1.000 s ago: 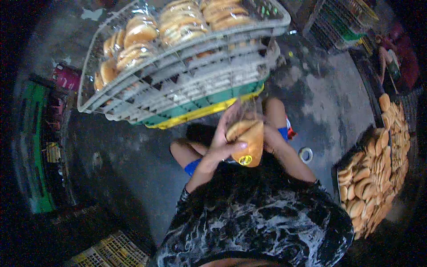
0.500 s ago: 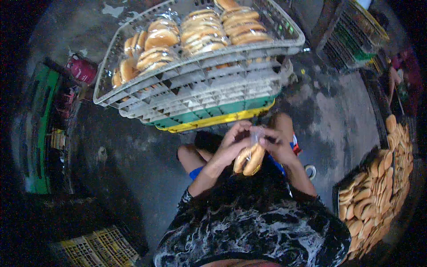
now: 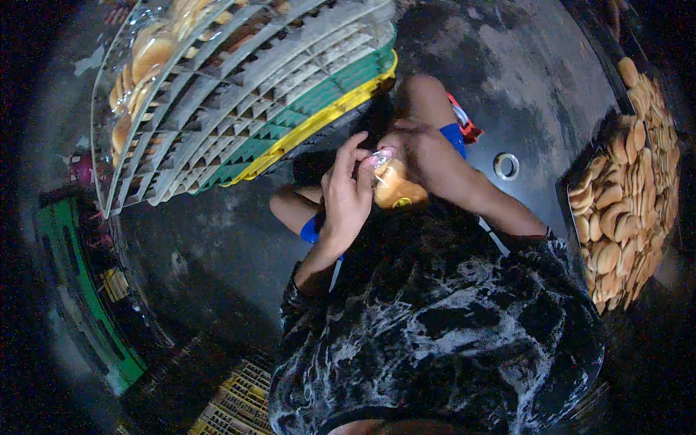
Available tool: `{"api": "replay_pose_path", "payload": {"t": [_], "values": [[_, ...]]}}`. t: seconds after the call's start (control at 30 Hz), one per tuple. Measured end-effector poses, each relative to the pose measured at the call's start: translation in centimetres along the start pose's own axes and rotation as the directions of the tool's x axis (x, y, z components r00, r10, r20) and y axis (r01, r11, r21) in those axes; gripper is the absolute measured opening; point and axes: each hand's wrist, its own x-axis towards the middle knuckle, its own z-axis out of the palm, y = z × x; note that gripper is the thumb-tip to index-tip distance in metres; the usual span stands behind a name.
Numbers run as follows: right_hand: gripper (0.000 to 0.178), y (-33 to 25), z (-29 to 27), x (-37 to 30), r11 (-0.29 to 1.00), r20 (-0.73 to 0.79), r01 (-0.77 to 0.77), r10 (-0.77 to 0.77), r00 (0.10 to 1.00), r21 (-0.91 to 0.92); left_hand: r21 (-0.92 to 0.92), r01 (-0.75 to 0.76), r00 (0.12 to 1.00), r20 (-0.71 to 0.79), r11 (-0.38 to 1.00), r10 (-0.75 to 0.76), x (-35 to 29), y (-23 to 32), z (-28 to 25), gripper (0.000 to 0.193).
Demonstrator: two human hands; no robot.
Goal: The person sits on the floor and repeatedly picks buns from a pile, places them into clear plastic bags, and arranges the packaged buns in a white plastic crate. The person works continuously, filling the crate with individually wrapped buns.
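A clear plastic bag of golden buns (image 3: pixel 397 190) hangs in front of my body, its twisted neck up between my fingertips. My left hand (image 3: pixel 348 190) is at the left of the bag, with thumb and fingers closed at the gathered neck. On the other side my right hand (image 3: pixel 415 151) pinches the same neck, its fingers curled and partly hidden behind its back. A small yellow mark shows on the bag's lower part.
Stacked grey, green and yellow crates (image 3: pixel 268 94) rise ahead on the left, with bagged buns (image 3: pixel 151 52) in the top one. A tape roll (image 3: pixel 506 167) lies on the floor at right, near a large heap of loose buns (image 3: pixel 616 210). A yellow crate (image 3: pixel 235 395) sits behind left.
My view has turned, so the crates have shifted up and left. Both hands stay at the bag's neck; the right hand now covers more of it, and the bag has rotated.
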Motion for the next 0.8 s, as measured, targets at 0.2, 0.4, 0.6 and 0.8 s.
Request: {"api": "replay_pose_path", "payload": {"t": [0.2, 0.4, 0.6, 0.8], "values": [[0.019, 1.6, 2.2, -4.7, 0.918, 0.238, -0.367, 0.326, 0.915, 0.152, 0.054, 0.255, 0.862, 0.439, 0.965, -0.253, -1.1, -7.6, 2.7, 0.02], [0.026, 5.6, 6.7, -9.7, 0.937, 0.287, -0.221, 0.298, 0.911, -0.272, -0.004, 0.324, 0.83, 0.482, 0.946, -0.282, -0.2, -7.2, 5.0, 0.023], [0.045, 7.1, 2.7, -3.4, 0.851, -0.302, -0.266, 0.427, 0.852, 0.454, -0.335, 0.04, 0.978, -0.181, 0.941, -0.106, 1.4, -5.8, 9.8, 0.024], [0.067, 26.0, 1.7, -8.7, 0.465, -0.325, -0.852, 0.789, 0.522, -0.241, -0.194, -0.016, 0.889, -0.452, 0.981, -0.075, 3.5, -3.9, 8.2, 0.021]]}}
